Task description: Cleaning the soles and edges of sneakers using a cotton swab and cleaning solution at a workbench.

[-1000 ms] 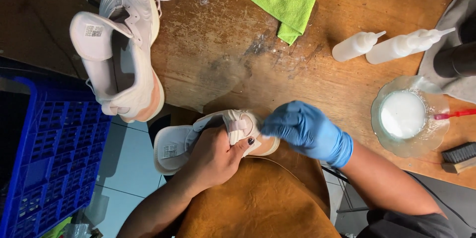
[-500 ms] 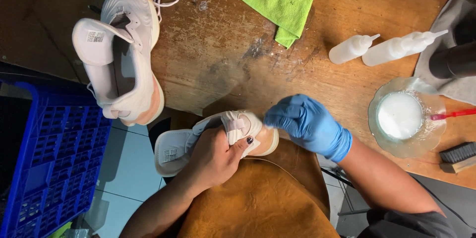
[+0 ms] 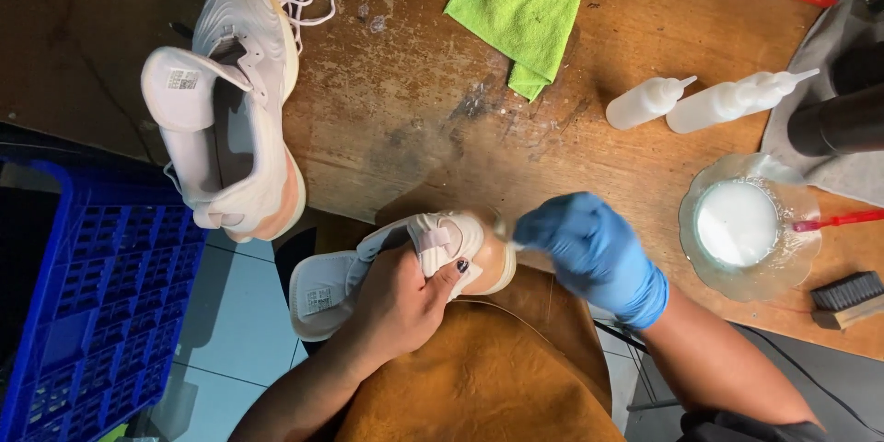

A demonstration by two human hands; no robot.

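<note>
At the near edge of the bench [image 3: 414,129], over your lap, you hold the white shoe [image 3: 405,262] with its toe pointing right. Your bare left hand [image 3: 401,299] is wrapped around its middle, thumb pressed over the upper. Your gloved right hand [image 3: 589,253] is pinched narrow on something small and pale at the shoe's toe; what it is cannot be made out.

Against half a second ago, your right hand has slid a little leftward along the toe, while the left hand's grip and the shoe's angle look unchanged. That reads as small strokes on one spot of the toe, so the work there seems mid-way rather than finishing.

Below the shoe lies your tan apron [image 3: 479,378], and the shoe hangs just off the bench edge, not resting on it. To the left, the second white shoe [image 3: 230,120] lies on its side, partly over the bench edge, above the blue crate [image 3: 83,313] on the floor. To the right, the glass dish [image 3: 783,262] of white liquid sits near your right forearm, with a brush [image 3: 847,299] at the edge beyond it. Two squeeze bottles [image 3: 700,101] and a green cloth [image 3: 525,0] lie further back. The bare, scuffed bench middle is your open room; rightward movement is tight.
</note>
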